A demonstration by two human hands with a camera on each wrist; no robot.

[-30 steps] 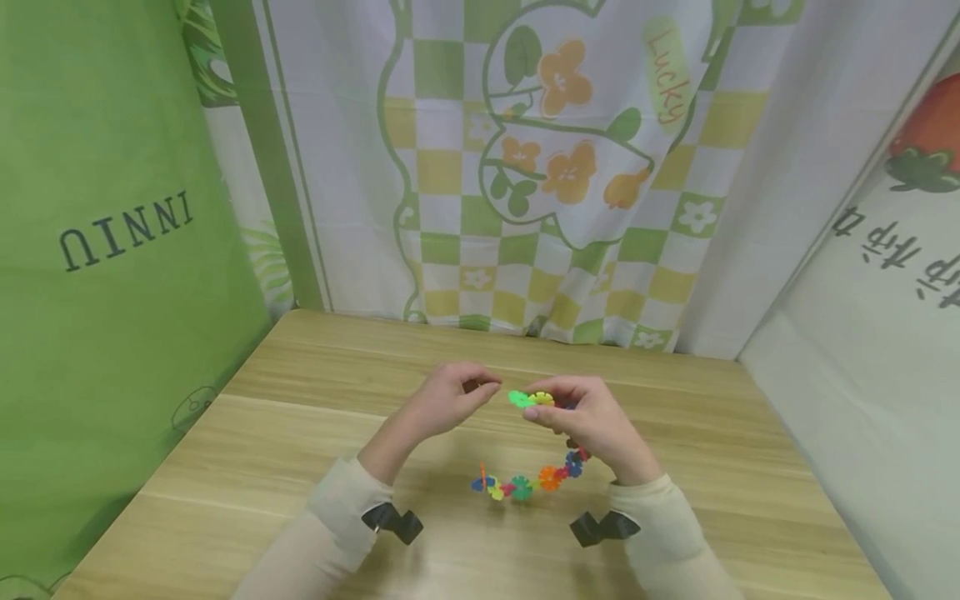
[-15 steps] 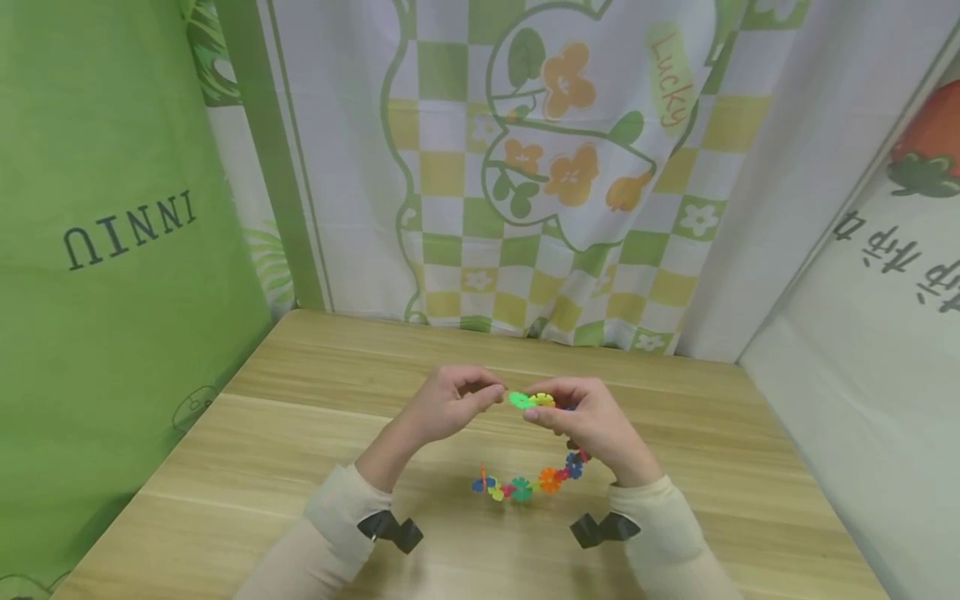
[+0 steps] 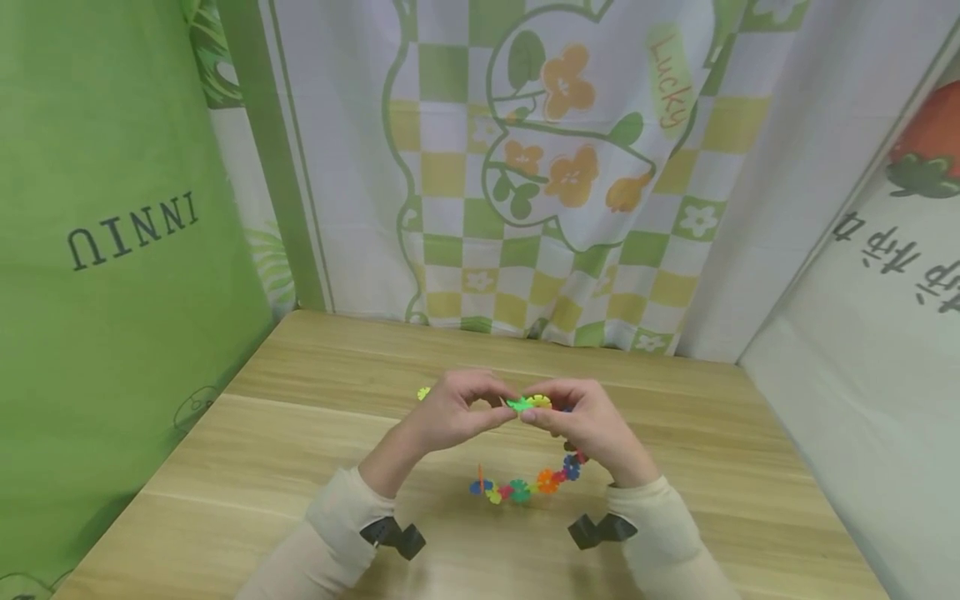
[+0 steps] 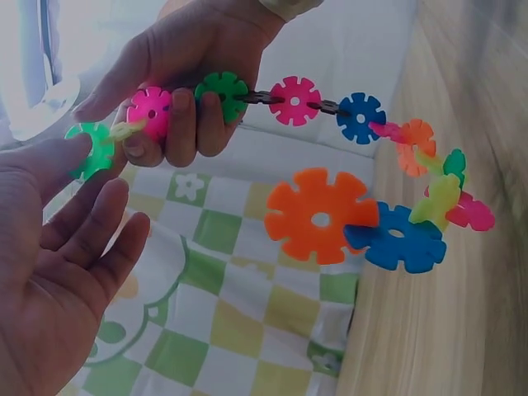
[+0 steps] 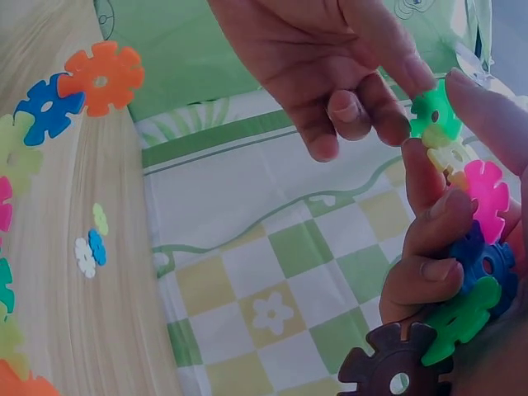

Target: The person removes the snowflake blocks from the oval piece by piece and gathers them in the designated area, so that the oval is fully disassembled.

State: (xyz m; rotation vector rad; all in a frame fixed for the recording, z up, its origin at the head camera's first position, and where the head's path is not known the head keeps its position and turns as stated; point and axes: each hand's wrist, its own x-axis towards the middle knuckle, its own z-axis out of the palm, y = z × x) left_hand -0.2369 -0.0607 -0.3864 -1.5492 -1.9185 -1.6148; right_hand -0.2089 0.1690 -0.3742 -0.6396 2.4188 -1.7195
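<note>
A chain of colourful notched snowflake discs (image 3: 519, 490) hangs in a curve from my right hand (image 3: 592, 425). That hand grips the chain near its upper end, fingers curled round several discs, with a yellow disc and a bright green disc (image 4: 97, 152) at the tip. My left hand (image 3: 457, 412) pinches at the green disc's edge with thumb and forefinger; its other fingers are loosely bent in the left wrist view. Whether another thin piece sits between the left fingertips cannot be made out. An orange disc (image 4: 318, 216) joined to a blue disc (image 4: 402, 237) forms the chain's free end.
On the wooden table (image 3: 300, 467) lie a few loose discs, white, blue (image 5: 97, 247) and yellow-green (image 3: 423, 392), mostly hidden behind my left hand in the head view. A checked curtain (image 3: 540, 283) hangs at the back edge. Green and white panels flank the sides.
My left hand has moved slightly right, and its fingertips now meet the green disc. A loose yellow-green disc has come into view behind it. The right hand has barely moved.
</note>
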